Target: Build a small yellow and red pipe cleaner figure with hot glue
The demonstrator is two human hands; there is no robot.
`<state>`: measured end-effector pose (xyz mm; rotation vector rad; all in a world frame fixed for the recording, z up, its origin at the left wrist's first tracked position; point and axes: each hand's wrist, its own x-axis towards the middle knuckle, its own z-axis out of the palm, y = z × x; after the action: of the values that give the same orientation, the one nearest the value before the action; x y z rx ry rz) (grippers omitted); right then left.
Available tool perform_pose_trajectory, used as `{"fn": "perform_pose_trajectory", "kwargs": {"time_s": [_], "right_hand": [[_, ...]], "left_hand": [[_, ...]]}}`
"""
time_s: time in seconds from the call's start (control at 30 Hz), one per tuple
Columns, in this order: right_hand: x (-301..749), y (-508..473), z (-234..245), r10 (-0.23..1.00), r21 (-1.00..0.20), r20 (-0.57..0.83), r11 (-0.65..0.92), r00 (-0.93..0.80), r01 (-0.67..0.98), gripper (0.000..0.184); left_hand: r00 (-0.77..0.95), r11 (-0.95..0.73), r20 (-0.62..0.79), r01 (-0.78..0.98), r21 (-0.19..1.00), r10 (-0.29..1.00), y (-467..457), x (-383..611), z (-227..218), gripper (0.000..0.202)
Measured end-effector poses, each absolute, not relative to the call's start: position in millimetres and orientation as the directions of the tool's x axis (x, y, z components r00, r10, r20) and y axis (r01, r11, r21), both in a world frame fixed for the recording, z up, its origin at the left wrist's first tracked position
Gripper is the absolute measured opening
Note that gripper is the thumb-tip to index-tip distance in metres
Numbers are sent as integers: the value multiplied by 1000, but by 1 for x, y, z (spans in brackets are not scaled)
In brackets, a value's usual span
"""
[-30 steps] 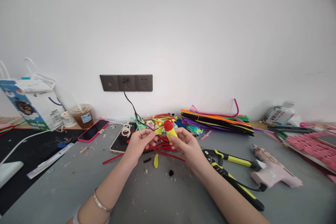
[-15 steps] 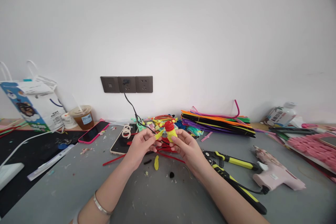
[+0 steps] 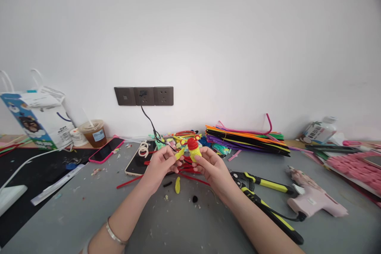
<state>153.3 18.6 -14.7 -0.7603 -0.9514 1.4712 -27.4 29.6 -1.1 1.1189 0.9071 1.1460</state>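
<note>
Pinching a pipe-cleaner figure (image 3: 193,151) over the worktop (image 3: 178,226)

Head view: the right hand (image 3: 212,168) grips the yellow, red-topped figure upright; the left hand (image 3: 160,164) pinches a yellow strip (image 3: 179,154) touching its side. Pliers (image 3: 268,183) lie just right.

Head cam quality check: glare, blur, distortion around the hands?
Head view: soft light, no glare; left hand, right hand and the small red-and-yellow pipe-cleaner figure they hold look sharp; wide-lens stretch at the edges, where the pink glue gun looks softer.
</note>
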Motion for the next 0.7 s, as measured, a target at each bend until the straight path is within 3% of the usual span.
{"fn": "perform_pose_trajectory", "kwargs": {"time_s": [0.33,0.7], "right_hand": [[152,16,-14,979,-892,107,19,-172,-451,34],[153,17,-12,992,-915,94,54,-80,-399,40]], "left_hand": [[196,-47,83,-179,983,977,31,-27,-6,36],[84,-129,136,-89,988,987,34,-32,-1,25]]}}
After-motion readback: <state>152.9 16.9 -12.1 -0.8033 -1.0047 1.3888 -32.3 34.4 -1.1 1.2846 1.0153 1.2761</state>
